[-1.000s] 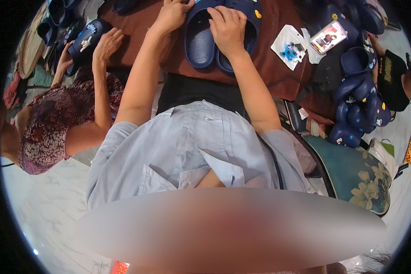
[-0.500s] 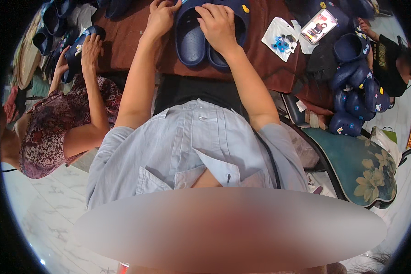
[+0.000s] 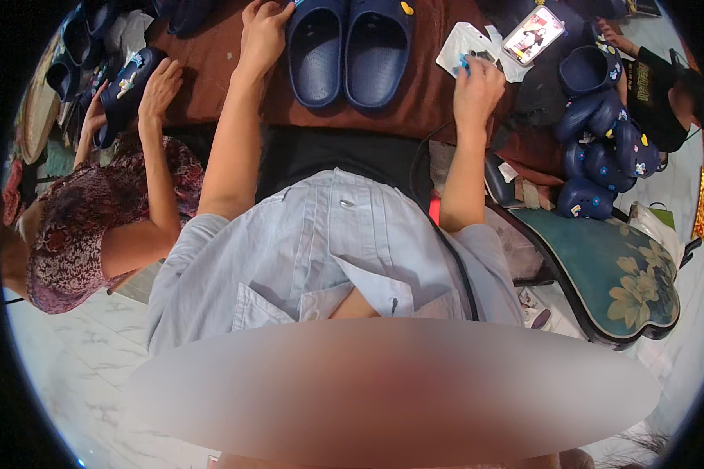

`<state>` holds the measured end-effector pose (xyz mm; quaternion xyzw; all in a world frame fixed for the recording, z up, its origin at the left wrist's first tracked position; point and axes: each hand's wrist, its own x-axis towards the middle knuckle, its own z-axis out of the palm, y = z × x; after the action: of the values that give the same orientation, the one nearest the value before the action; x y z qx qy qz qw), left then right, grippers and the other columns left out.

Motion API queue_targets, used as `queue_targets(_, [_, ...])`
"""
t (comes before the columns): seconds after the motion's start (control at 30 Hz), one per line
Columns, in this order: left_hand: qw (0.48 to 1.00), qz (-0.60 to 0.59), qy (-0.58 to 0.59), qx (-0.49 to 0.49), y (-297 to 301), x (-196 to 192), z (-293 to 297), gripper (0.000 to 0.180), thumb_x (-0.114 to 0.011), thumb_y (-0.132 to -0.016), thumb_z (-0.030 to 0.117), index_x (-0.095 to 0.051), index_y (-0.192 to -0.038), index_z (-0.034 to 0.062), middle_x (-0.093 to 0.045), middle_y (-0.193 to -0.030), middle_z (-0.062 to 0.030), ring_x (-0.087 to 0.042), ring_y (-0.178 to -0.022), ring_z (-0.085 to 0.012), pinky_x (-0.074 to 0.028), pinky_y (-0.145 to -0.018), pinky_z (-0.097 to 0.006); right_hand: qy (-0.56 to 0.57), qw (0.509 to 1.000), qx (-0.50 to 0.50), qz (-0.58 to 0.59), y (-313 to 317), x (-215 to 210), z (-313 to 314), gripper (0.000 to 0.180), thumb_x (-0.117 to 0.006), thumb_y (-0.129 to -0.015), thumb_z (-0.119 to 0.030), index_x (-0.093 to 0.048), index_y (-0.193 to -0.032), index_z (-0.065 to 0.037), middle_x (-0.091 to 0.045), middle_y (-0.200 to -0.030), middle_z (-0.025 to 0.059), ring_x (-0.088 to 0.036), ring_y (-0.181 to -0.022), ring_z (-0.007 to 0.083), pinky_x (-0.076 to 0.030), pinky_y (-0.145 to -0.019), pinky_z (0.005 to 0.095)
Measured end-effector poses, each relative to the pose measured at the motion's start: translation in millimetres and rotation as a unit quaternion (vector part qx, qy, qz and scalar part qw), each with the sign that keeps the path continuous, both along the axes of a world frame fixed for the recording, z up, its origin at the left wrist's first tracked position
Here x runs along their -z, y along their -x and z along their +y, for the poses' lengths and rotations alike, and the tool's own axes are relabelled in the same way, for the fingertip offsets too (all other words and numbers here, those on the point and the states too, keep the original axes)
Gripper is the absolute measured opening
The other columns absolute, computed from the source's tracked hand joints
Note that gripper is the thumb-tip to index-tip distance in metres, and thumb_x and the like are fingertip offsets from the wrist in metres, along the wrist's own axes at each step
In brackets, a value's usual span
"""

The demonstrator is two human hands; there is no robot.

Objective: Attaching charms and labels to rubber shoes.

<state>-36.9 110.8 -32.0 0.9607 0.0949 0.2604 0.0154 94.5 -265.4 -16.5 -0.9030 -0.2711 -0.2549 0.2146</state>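
Note:
A pair of navy clogs stands on the brown cloth, heels toward me: the left clog (image 3: 317, 66) and the right clog (image 3: 377, 70), which bears a yellow charm (image 3: 407, 8). My left hand (image 3: 264, 35) has its fingers bent beside the left clog, cut off by the upper edge. A light blue bit shows at its fingertips; what it grips I cannot make out. Farther right, my right hand (image 3: 479, 86) pinches a small blue shoe charm (image 3: 463, 65) over a white plastic packet (image 3: 454, 51). Other small dark pieces on the packet are partly covered by the hand.
A lit phone (image 3: 533, 35) lies right of the packet. Several decorated navy clogs (image 3: 602, 156) are heaped farther right, above a green flowered chair (image 3: 602, 266). On the left a co-worker's hand (image 3: 160, 86) touches another clog (image 3: 129, 86). Another person (image 3: 657, 98) is at the far right.
My right hand has left the clogs and moved right to the packet, where it pinches a blue charm. The clogs and my left hand appear slightly farther left and up in view.

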Motion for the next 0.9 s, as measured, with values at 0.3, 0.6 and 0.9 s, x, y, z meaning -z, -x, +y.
queue_targets(0.3, [0.999, -0.037, 0.026, -0.004, 0.6, 11.4, 1.4, 0.042, -0.058, -0.087, 0.004, -0.066, -0.125, 0.0194, -0.065, -0.116, -0.0134, -0.05, -0.119, -0.0418, -0.04, -0.104, -0.049, 0.066, 0.992, 0.071, 0.081, -13.2, 19.6, -27.8, 0.018, -0.07, -0.081, -0.013, -0.07, -0.098, -0.007, -0.06, -0.103, 0.0104, -0.055, -0.1, 0.0322, -0.045, -0.084, 0.0448])
queue_targets(0.6, [0.981, -0.131, 0.143, 0.027, 15.9, -36.5, -31.3, 0.041, -0.062, -0.08, 0.004, -0.068, -0.119, 0.0156, -0.066, -0.113, -0.0126, -0.059, -0.111, -0.0315, -0.044, -0.1, -0.04, -0.214, 0.964, 0.073, 0.144, -17.9, 10.5, -27.5, 0.018, -0.067, -0.085, -0.008, -0.069, -0.101, -0.001, -0.067, -0.089, 0.0133, -0.065, -0.081, 0.0284, -0.051, -0.075, 0.0357])
queue_targets(0.9, [0.959, -0.18, 0.204, 0.075, 17.5, -56.0, -79.5, 0.031, -0.066, -0.081, 0.003, -0.072, -0.11, 0.0125, -0.065, -0.113, -0.0114, -0.059, -0.112, -0.0295, -0.047, -0.096, -0.039, -0.496, 0.789, -0.069, 0.357, -7.6, -16.8, 9.2, 0.016, -0.066, -0.088, 0.0, -0.067, -0.102, 0.007, -0.07, -0.09, 0.0092, -0.065, -0.082, 0.0132, -0.049, -0.075, 0.0246])
